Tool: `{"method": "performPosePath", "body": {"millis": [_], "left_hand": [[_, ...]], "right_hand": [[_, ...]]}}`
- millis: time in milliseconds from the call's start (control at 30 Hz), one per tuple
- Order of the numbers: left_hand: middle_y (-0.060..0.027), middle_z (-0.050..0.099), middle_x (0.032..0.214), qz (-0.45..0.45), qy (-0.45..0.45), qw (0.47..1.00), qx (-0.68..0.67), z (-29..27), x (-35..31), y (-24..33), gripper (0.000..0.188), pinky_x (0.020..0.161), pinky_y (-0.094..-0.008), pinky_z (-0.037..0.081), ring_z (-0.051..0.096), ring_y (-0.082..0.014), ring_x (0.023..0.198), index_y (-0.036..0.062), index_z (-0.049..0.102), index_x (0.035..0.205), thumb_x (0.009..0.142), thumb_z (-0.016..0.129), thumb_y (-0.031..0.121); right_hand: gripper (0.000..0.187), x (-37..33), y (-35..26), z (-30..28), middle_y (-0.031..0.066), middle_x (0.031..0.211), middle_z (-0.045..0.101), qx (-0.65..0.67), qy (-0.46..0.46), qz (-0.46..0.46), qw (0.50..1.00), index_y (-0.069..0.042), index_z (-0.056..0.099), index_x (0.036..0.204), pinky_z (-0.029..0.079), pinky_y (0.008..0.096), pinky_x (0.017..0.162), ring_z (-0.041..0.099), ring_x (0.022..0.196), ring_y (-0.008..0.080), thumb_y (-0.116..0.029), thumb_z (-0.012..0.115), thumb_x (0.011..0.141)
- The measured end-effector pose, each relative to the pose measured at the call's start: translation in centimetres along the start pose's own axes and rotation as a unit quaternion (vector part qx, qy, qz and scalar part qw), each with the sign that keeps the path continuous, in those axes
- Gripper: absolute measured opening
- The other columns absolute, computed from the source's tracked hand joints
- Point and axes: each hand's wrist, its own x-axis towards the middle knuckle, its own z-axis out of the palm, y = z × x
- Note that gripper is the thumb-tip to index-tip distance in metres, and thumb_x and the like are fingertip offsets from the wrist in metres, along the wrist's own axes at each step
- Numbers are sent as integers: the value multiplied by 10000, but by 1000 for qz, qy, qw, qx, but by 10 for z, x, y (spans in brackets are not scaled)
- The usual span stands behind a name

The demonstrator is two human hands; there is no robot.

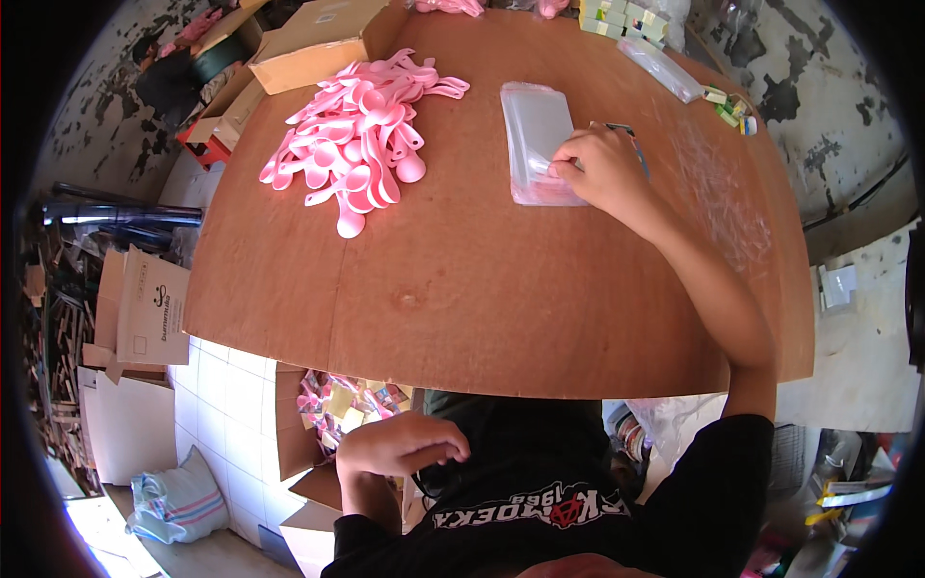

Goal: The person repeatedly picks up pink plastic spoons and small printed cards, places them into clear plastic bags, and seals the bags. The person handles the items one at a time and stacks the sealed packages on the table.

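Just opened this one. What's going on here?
A person at a brown table has the right hand at a stack of clear plastic bags, fingertips touching its right side. The left hand is off the table, in front of the body, with nothing visible in it. A loose heap of pink spoons lies on the table, left of the bags, with a cardboard box behind it.

The bare right hand touched stacked clear flat plastic bags, right of heaped pink plastic spoons.
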Motion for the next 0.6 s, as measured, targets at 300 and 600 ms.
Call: {"method": "performPosePath", "body": {"millis": [300, 600], "left_hand": [[-125, 685, 943, 228, 43, 969, -81, -16, 36, 44, 195, 694, -301, 534, 688, -211, 830, -26, 623, 1077, 885, 634, 5], [-127, 700, 878, 152, 278, 948, 21, -1, 82, 74, 182, 731, -293, 551, 699, -193, 838, -35, 636, 1042, 867, 659, 4]], "right_hand": [[88, -8, 0, -11, 117, 724, 635, 8, 43, -3, 999, -32, 708, 800, 471, 383, 646, 604, 687, 274, -106, 661, 790], [83, -8, -10, -17, 116, 713, 625, 74, 47, 25, 996, -16, 696, 811, 468, 360, 599, 594, 626, 254, -80, 645, 806]]}}
